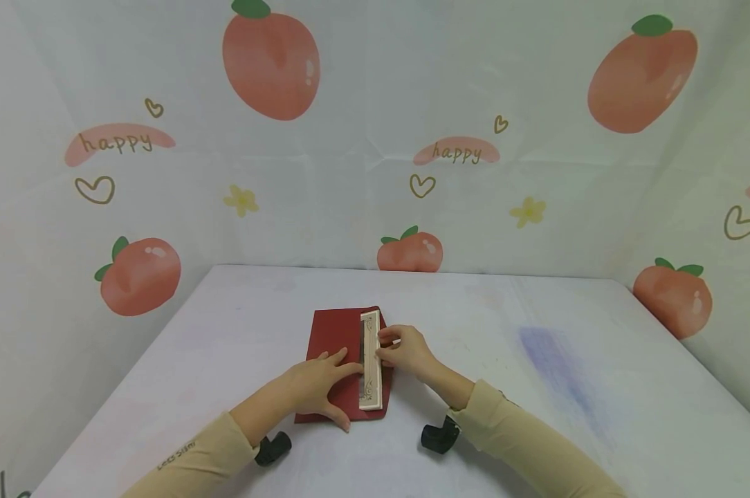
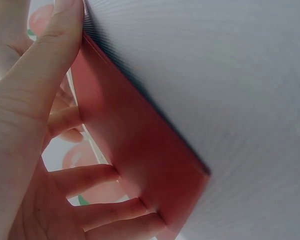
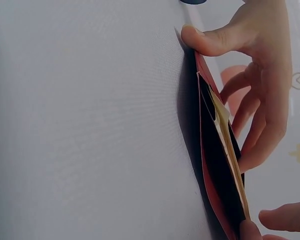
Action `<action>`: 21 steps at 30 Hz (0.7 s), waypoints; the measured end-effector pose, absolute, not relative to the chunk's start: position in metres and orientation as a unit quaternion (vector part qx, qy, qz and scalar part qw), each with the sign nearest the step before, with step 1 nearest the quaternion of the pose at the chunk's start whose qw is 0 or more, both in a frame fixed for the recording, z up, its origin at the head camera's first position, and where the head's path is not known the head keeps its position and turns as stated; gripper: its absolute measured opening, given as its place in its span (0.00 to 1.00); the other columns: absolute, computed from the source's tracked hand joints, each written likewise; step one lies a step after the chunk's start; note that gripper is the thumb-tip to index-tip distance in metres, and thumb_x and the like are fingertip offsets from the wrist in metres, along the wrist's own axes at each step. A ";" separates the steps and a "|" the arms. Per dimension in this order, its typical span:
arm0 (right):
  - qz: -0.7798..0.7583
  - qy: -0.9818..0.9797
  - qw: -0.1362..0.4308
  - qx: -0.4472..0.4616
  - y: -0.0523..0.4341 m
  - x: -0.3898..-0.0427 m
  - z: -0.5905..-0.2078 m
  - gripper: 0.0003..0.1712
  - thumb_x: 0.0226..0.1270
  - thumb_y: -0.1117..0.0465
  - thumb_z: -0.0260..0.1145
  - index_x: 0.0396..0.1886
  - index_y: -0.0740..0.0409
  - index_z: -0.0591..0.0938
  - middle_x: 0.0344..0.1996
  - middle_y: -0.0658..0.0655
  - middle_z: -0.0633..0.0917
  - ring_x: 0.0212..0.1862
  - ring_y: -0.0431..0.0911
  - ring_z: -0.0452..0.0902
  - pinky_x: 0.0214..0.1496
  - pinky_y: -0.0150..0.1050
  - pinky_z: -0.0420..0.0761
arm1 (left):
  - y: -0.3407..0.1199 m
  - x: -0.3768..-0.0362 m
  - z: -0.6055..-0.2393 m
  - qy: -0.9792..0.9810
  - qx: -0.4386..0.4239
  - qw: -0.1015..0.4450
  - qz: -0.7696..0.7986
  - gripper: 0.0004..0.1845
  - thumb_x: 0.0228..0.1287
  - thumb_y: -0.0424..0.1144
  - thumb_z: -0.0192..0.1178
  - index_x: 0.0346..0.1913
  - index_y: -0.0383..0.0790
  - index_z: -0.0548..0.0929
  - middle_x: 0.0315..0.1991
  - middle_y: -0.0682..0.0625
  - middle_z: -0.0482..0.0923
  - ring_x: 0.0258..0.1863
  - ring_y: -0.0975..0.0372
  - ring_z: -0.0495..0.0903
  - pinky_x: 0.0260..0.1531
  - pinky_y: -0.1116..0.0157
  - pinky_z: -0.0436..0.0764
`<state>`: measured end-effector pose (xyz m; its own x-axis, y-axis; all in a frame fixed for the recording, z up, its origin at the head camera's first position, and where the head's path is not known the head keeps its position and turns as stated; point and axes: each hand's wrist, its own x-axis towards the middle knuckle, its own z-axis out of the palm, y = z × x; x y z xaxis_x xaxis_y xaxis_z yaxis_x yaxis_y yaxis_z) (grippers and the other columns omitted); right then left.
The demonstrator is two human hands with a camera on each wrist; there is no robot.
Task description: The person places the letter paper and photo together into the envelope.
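Observation:
A flat red sleeve [image 1: 336,332] lies on the table. Along its right side runs a cream strip [image 1: 371,366] with dark scrollwork at both ends. My left hand [image 1: 313,387] rests on the red cover with fingers spread, thumb at the near edge and index finger reaching the strip. From the right, my right hand [image 1: 412,353] pinches the strip's outer edge between thumb and finger. In the right wrist view the sleeve's side gapes, showing a black inside [image 3: 219,145] and a cream edge [image 3: 232,155]. Red cover [image 2: 125,130] fills the middle of the left wrist view.
Two small black objects [image 1: 274,448] [image 1: 440,436] show by the cuffs, one near each forearm. Behind the white table [image 1: 474,311] hangs a white cloth [image 1: 350,194] printed with fruit, hearts and flowers. A bluish smudge [image 1: 555,366] marks the tabletop at right.

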<state>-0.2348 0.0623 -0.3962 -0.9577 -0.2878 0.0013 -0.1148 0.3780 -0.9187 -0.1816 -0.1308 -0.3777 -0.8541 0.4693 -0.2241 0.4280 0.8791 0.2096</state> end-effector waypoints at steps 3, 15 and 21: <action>-0.546 0.825 0.083 -0.122 0.061 -0.235 -0.397 0.19 0.54 0.74 0.64 0.47 0.75 0.77 0.40 0.69 0.82 0.36 0.44 0.82 0.35 0.37 0.85 | -0.131 -0.182 -0.378 0.960 0.233 0.135 0.074 0.47 0.36 0.66 0.70 0.65 0.57 0.67 0.69 0.42 0.61 0.65 0.38 0.63 0.53 0.42 0.74; -0.548 0.823 0.085 -0.120 0.056 -0.236 -0.400 0.17 0.55 0.74 0.64 0.47 0.74 0.78 0.39 0.67 0.82 0.34 0.42 0.81 0.35 0.37 0.85 | -0.130 -0.180 -0.375 0.961 0.229 0.137 0.074 0.47 0.36 0.66 0.70 0.64 0.57 0.67 0.69 0.42 0.61 0.66 0.38 0.63 0.53 0.43 0.74; -0.538 0.829 0.086 -0.123 0.055 -0.238 -0.400 0.18 0.55 0.73 0.65 0.47 0.73 0.78 0.39 0.66 0.83 0.34 0.42 0.81 0.35 0.36 0.85 | -0.129 -0.180 -0.375 0.961 0.231 0.135 0.075 0.47 0.36 0.65 0.70 0.64 0.57 0.67 0.69 0.41 0.61 0.65 0.37 0.63 0.53 0.42 0.74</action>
